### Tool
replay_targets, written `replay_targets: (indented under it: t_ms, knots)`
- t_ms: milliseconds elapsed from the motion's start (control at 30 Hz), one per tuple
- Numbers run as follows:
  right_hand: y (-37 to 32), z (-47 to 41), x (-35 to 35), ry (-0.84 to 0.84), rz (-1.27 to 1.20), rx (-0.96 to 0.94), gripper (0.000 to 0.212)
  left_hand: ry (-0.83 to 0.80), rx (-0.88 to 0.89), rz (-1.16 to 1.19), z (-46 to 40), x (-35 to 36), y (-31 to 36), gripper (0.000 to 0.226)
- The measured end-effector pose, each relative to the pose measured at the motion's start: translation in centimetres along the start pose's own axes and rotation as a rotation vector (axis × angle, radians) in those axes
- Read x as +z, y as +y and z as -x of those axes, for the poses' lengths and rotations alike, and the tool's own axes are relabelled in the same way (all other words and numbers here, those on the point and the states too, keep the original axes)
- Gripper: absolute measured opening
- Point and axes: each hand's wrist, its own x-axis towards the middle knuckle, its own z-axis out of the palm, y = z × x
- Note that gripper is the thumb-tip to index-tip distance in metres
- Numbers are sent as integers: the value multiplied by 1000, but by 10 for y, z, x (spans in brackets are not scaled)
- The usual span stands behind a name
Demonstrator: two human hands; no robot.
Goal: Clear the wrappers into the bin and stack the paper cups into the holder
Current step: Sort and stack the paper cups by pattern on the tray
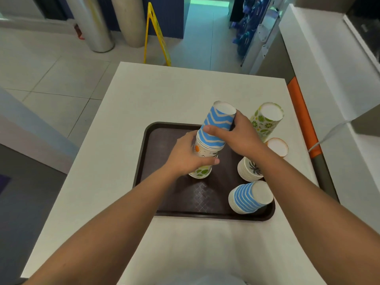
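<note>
The person is working on the cup-stacking half of the task, and no wrappers, bin or cup holder are showing anywhere in view. The right hand (238, 134) is curling its fingers and thumb around a blue-and-white zigzag paper cup (219, 122), held upside down and tilting slightly away, and is seating it over the top of a tall upside-down stack of patterned paper cups (202, 159) that is standing on the dark brown plastic tray (164, 182). The left hand (189, 157) is wrapping around the middle of that stack, thumb across the front, steadying it against the push from above. The zigzag cup is looking partly nested already, its rim overlapping the cup below, though how deep it is sitting cannot be told. Other cups are waiting: a short blue-striped stack of cups (249, 197) near the tray's right front corner, a white stack with a black spider-like print (249, 169) just behind it, a lime-print green cup stack (266, 120) standing on the white tabletop (127, 140) beyond the tray, and an orange-rimmed white cup (277, 147) beside it. The next move is probably calling for a straight downward press to square the top cup, with the left hand holding firm so the tall column is not tipping, then reaching for one of the remaining stacks.
</note>
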Motion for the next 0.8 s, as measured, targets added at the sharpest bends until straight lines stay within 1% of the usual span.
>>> replay_targets:
  t_ms: [133, 233, 367, 467, 600, 800]
  knots:
    - [-11, 7, -7, 42, -11, -31, 68, 18, 15, -24, -5, 4, -8, 69]
    - [-25, 15, -13, 100, -36, -63, 66, 42, 27, -21, -5, 4, -11, 67]
    - [-40, 25, -23, 194, -89, -110, 63, 113, 28, 37, -4, 3, -8, 64]
    - [-41, 31, -31, 252, -126, -123, 62, 164, 33, 90, -5, 1, -3, 64]
    - [-39, 38, -41, 309, -121, -124, 66, 163, 51, 98, -4, -4, 7, 63]
    - [-29, 57, -64, 394, -133, -108, 74, 234, 137, 134, -7, -12, 24, 63]
